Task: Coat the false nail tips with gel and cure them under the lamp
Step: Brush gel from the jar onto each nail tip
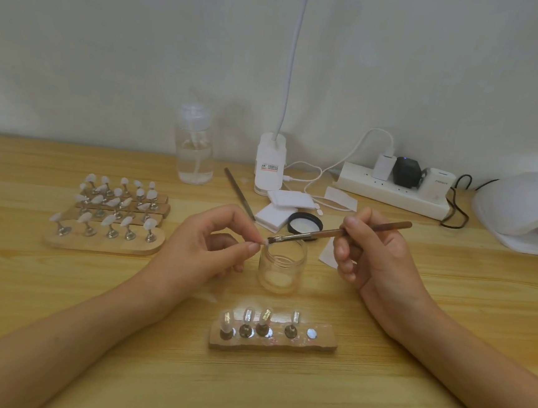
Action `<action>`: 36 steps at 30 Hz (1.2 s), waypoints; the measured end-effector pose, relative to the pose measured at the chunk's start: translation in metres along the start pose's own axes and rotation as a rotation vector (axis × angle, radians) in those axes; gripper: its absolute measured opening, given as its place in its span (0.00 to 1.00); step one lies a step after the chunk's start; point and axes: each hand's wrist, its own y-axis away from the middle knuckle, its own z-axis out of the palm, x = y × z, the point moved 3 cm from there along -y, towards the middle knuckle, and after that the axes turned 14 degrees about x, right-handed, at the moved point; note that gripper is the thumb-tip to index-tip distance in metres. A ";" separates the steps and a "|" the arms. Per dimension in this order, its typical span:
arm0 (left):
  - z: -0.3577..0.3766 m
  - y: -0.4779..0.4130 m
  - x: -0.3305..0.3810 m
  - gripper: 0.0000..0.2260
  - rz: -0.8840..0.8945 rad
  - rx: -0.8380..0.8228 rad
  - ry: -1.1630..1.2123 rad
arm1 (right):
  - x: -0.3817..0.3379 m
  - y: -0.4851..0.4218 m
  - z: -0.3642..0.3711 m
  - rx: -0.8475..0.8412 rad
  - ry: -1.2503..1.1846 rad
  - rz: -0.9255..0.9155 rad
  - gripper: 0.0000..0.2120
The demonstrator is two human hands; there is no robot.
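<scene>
Small whitish false nail tip: pinched between thumb and forefinger of our left hand, held over the mouth of the clear glass gel jar that sits between the two hands. Step in hand is coating; the bristles of the brown wooden-handled brush touch the tip. Our right hand grips the brush pen-style, fingers curled round it. The left hand's spare fingers are loosely curled. Next, we judge: even out the coat with a steady pinch, then seat the tip on the free disc of the four-tip wooden stand just nearer us than the hands. The white dome curing lamp is well off beyond the right hand.
</scene>
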 end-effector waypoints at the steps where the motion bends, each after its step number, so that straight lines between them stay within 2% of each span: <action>1: 0.000 0.000 0.000 0.05 -0.001 0.000 0.003 | 0.001 0.000 -0.001 0.014 0.007 0.004 0.08; 11: 0.001 0.000 0.000 0.01 -0.010 -0.003 0.030 | 0.000 0.001 0.000 0.016 0.002 -0.006 0.08; 14: 0.001 0.000 -0.001 0.05 -0.008 0.008 0.021 | -0.001 0.000 -0.002 0.043 -0.010 0.000 0.08; 19: 0.001 0.000 0.000 0.07 -0.008 0.008 0.017 | -0.002 0.002 0.002 -0.032 -0.021 -0.024 0.08; 25: 0.001 0.000 0.000 0.06 -0.007 0.010 0.024 | 0.000 0.000 -0.003 0.037 -0.001 -0.016 0.08; 30: 0.001 -0.001 0.000 0.07 0.001 0.008 0.015 | -0.001 0.002 0.001 -0.042 -0.018 -0.036 0.08; 36: -0.001 0.001 0.000 0.06 0.021 0.001 0.015 | 0.000 0.000 -0.003 0.037 0.002 -0.013 0.08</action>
